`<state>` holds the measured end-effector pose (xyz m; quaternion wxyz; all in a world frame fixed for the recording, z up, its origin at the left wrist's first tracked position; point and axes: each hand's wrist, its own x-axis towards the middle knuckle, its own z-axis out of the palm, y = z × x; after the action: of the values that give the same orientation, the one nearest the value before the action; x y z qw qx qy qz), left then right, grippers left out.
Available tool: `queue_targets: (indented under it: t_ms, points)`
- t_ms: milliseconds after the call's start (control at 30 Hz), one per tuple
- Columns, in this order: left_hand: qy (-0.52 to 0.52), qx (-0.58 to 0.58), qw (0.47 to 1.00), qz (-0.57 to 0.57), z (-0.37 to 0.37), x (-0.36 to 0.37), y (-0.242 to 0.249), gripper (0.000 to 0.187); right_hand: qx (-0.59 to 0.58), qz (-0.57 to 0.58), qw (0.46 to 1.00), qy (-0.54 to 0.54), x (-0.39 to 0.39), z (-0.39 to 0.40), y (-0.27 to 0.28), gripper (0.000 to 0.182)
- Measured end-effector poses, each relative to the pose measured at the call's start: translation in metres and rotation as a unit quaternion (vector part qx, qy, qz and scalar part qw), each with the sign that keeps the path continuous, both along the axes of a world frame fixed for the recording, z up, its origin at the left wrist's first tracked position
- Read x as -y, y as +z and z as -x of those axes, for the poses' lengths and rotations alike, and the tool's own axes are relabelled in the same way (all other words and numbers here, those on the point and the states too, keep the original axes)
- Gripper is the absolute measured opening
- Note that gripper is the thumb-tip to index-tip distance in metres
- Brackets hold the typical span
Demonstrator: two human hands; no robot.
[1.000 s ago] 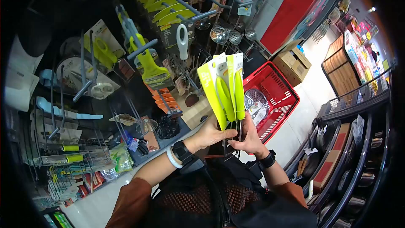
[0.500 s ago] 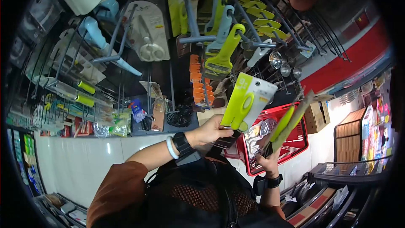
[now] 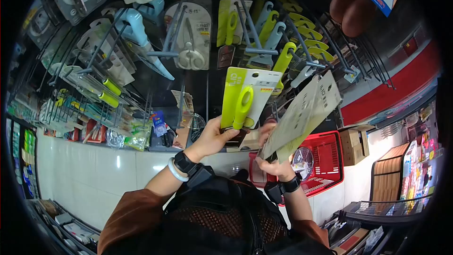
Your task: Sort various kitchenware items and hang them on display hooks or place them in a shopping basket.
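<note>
My left hand (image 3: pixel 211 140) is closed on the lower edge of a carded kitchen tool with a green handle (image 3: pixel 244 106). Its card is green and white and faces me; the tool's dark lower end is partly covered by my fingers. In my right hand (image 3: pixel 276 166) are pale packaging cards (image 3: pixel 302 115), tilted and seen from the printed back, so the product on them is hidden. The two packages are held side by side, apart, before the rack. A similar carded green-handled tool (image 3: pixel 231 28) hangs on a hook behind them.
Below my right hand stands a red shopping basket (image 3: pixel 339 156) with a round wire item (image 3: pixel 302 159) inside. Metal hooks hold scissors (image 3: pixel 189 49), a light blue-handled tool (image 3: pixel 137 27) and green-handled tools (image 3: pixel 284 59). A cardboard box (image 3: pixel 353 146) stands right of the basket.
The rack has shifted rightward in view. The left package has turned more upright and moved left. My right hand has come up and inward from over the basket, turning its cards' backs toward me.
</note>
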<state>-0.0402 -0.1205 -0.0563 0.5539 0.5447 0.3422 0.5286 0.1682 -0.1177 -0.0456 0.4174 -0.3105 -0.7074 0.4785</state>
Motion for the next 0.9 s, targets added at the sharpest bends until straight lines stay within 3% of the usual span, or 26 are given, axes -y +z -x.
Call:
queue_targets:
  t_ms: [33, 100, 300, 333, 567, 767, 900]
  points:
    - [0.005, 0.001, 1.0, -0.001, 0.001, -0.001, 0.003, 0.025, -0.029, -0.009, 1.0, -0.004, -0.003, 0.009, 0.009, 0.066]
    - [0.046, -0.052, 0.997, -0.046, 0.004, -0.003, 0.008, 0.025, -0.027, -0.039, 0.999, 0.013, -0.008, 0.018, 0.005, 0.075]
    - [0.041, -0.05, 0.997, -0.052, 0.002, -0.011, 0.016, 0.025, -0.07, 0.025, 0.997, -0.032, -0.001, 0.035, 0.01, 0.088]
    - [0.042, -0.021, 0.998, -0.046, 0.001, -0.011, 0.019, 0.026, -0.065, -0.022, 0.997, -0.03, -0.007, 0.033, 0.0, 0.09]
    - [0.057, -0.003, 0.998, -0.038, -0.001, -0.021, 0.017, 0.027, -0.066, -0.007, 0.997, -0.041, -0.002, 0.025, -0.001, 0.084]
    - [0.048, 0.045, 0.998, 0.005, -0.001, -0.023, 0.005, 0.026, -0.064, 0.025, 0.991, -0.113, 0.007, 0.021, 0.009, 0.086]
    - [0.102, 0.022, 0.994, -0.033, -0.002, -0.033, 0.007, 0.026, -0.072, 0.034, 0.99, -0.117, 0.009, 0.02, 0.01, 0.083]
